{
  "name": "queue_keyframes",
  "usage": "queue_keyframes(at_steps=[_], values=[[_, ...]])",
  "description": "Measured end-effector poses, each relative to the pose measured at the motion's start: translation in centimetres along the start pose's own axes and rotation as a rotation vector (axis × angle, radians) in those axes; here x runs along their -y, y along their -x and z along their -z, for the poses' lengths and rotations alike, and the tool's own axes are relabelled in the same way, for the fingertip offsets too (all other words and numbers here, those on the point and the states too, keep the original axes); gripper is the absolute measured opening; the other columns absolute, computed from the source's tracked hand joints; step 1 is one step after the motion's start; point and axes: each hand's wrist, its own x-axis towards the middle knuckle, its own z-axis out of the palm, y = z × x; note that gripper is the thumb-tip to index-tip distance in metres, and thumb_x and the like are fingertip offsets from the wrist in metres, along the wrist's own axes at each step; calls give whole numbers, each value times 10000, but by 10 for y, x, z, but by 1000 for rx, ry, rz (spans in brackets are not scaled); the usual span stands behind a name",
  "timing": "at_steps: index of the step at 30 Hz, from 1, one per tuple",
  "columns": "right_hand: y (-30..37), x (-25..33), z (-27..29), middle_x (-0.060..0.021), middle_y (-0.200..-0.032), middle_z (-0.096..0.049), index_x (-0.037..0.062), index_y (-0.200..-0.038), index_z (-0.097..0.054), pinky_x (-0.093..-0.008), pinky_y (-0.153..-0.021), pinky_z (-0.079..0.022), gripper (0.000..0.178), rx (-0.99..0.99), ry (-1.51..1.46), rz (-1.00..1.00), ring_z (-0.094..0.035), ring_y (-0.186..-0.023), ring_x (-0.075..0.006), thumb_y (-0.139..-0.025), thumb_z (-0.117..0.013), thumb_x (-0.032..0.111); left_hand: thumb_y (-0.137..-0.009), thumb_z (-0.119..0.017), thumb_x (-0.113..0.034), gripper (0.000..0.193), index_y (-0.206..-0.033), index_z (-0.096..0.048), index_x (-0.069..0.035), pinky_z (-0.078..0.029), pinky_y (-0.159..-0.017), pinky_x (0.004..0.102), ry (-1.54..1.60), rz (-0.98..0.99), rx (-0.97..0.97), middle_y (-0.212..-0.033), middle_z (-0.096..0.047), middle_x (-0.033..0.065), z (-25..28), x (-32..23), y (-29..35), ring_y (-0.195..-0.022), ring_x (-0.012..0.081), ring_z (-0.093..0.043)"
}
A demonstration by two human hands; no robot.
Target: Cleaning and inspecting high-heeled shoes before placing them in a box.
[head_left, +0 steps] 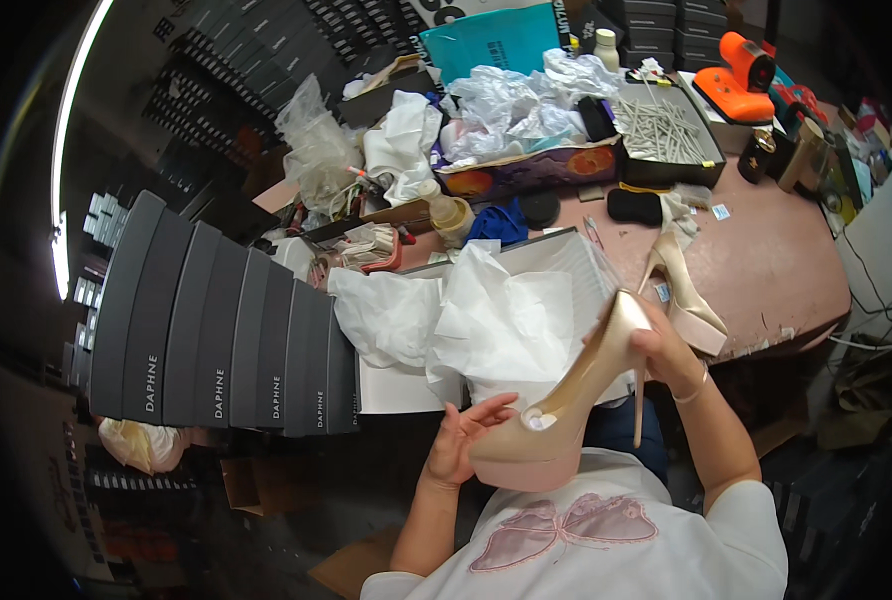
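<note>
A champagne platform pump (591,375) with a tall thin heel is held tilted in front of my chest, toe low to the left and heel end up to the right. My right hand (669,348) grips it around the heel end. At the toe, my left hand (458,440) has its fingers spread apart; the shoe hides part of the palm. A small round white piece (538,420) sits in the shoe's opening. The matching pump (682,295) rests on the table beyond my right hand. Behind the held shoe lies an open shoebox (396,393) with white tissue paper (501,318) spilling over it.
Dark grey shoeboxes (201,325) are stacked at the left. Across the pink table (776,245) stand a carton of crumpled plastic (531,165), a tray of white sticks (666,125), a blue cloth (498,222) and an orange tool (734,85).
</note>
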Motion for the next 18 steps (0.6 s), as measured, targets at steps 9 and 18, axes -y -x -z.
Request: queue_keyframes(at_steps=[9,18], values=[[-52,26,-65,-108,-995,-646,10,-1167,-580,-308,-751,-491,454,314,528,173,-612,-887,-191,-847,-728,296,-856,-623,-516,747,-1321,-416,32,-455,-971,376,-41,-5,-33,-1268,-536,177,-47,50,-21,-1138,247,-561],[23,-37,-66,-118,-1326,-496,29,-1344,-474,-336,-1057,-361,601,226,438,68,-443,-1277,-201,-803,-722,118,-992,-437,-341,430,-1249,-463,3,-512,-851,345,-178,-376,-542,-1144,-577,118,-28,28,-6,-1010,198,-599]])
